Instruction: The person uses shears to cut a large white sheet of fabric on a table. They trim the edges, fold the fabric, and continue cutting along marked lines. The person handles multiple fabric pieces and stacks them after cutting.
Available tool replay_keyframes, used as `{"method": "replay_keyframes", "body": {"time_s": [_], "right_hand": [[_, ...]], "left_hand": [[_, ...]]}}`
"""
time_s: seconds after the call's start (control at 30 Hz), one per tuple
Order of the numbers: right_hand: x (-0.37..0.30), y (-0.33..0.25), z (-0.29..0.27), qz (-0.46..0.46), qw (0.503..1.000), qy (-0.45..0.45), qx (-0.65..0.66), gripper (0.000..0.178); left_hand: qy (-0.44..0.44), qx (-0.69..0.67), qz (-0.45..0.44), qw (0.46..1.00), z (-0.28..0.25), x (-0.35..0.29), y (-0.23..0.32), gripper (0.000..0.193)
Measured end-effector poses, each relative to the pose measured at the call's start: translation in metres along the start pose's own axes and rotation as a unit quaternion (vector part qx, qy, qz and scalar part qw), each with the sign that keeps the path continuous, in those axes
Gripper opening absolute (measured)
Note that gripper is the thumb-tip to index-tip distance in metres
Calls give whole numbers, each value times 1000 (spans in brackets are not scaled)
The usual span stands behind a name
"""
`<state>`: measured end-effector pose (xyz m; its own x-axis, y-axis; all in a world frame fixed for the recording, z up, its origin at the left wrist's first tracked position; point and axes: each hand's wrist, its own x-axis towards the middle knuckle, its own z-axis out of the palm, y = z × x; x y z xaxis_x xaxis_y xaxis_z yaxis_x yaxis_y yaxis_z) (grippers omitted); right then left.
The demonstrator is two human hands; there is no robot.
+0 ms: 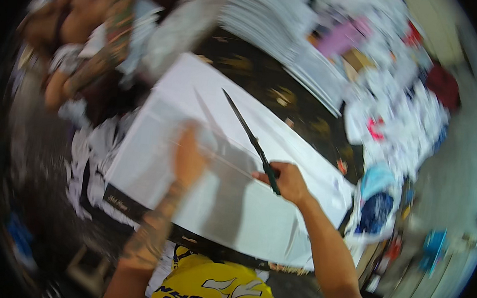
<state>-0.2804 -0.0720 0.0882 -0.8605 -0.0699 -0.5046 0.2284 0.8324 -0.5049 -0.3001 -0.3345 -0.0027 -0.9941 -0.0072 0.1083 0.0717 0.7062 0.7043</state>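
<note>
My right hand (287, 181) is closed around the dark handle of long pointed shears (248, 130), seen nearly edge-on over a white cloth. Their tip points away and to the left, and they cast a shadow on the fabric. My left hand (189, 153) is over the left half of the cloth, its fingers smeared by motion. Whether it touches the fabric is unclear. The white cloth (269, 218) is spread in flat folds across a dark table, with a crease through its middle and a black printed strip (119, 201) at its near left corner.
The worn dark tabletop (240, 59) shows beyond the cloth. A tall stack of folded white sheets (266, 11) and a heap of white scraps (387, 116) lie at far right. A bag of cloth (377, 205) stands at right. Another person's tattooed arm (116, 33) is at far left.
</note>
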Motion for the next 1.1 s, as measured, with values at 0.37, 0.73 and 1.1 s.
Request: {"method": "replay_keyframes", "body": {"time_s": [0.37, 0.73, 1.1], "right_hand": [[-459, 183, 239, 454, 780, 278, 329, 56], [-476, 170, 300, 405, 736, 330, 431, 60], [-415, 110, 303, 468, 640, 368, 486, 58]], "left_hand": [[-178, 62, 367, 911, 271, -122, 255, 25], [-462, -62, 399, 790, 195, -252, 299, 48], [-418, -58, 560, 713, 264, -221, 291, 26]]}}
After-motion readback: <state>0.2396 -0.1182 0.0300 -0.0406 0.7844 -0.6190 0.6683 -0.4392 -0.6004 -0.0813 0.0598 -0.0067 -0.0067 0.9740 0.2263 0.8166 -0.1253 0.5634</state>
